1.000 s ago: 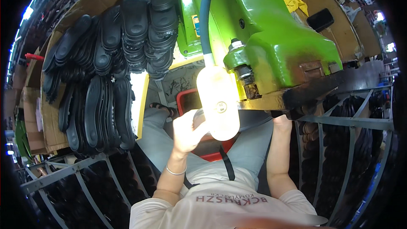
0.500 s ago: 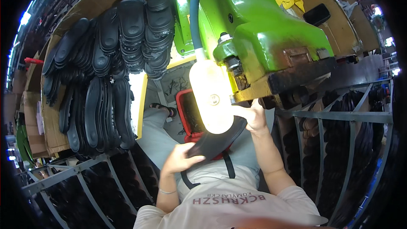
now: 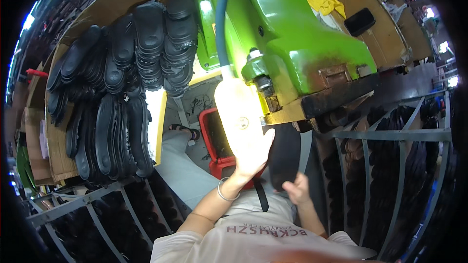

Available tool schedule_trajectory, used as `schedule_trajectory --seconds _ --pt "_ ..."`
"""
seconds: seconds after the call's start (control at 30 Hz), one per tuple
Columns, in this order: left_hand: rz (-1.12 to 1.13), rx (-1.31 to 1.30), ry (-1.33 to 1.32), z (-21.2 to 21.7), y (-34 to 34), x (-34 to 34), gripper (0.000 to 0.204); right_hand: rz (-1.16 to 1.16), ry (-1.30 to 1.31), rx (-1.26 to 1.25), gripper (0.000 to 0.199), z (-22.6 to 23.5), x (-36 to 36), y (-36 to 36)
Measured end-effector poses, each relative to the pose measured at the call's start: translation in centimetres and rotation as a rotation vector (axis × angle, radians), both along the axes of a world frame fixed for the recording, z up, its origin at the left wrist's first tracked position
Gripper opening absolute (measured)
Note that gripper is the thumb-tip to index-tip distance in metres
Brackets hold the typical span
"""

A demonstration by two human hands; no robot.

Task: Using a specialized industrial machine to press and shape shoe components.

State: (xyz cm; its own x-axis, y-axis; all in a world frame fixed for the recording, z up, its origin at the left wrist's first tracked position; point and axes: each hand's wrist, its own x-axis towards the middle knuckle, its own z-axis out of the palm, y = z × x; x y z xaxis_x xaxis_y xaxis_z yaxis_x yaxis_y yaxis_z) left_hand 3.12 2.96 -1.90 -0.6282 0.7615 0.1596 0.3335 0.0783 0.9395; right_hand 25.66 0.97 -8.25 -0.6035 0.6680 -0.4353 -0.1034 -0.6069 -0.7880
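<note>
1. In the head view, your right hand (image 3: 298,189) is pinching the lower end of the black shoe sole (image 3: 284,153), which is hanging below the green machine head (image 3: 312,53). If this pinch is too weak, the sole could be slipping down.
2. Your left hand (image 3: 252,158) is showing its thumb apart, beside the sole; the bright lamp (image 3: 238,109) is hiding the fingers, so I cannot tell their grip. A careless lift could be knocking the lamp.
3. The machine head is overhanging closely, so hurried raising may be catching the sole's edge.
</note>
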Motion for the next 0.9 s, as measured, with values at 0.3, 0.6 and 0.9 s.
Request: schedule_trajectory --seconds 0.3,0.6,0.9 --pt "-0.056 0.018 -0.048 0.6 -1.8 -2.1 0.028 -0.382 -0.046 0.271 0.054 8.1 -2.7 11.6" --pt "-0.084 0.139 -0.302 2.0 -5.4 -7.3 0.021 -0.131 0.089 0.357 0.046 9.8 -9.9 14.7" --pt "-0.1 0.033 -0.604 -2.5 -12.3 -9.0 0.02 0.08 -0.083 0.413 0.036 9.4 -13.9 11.4"
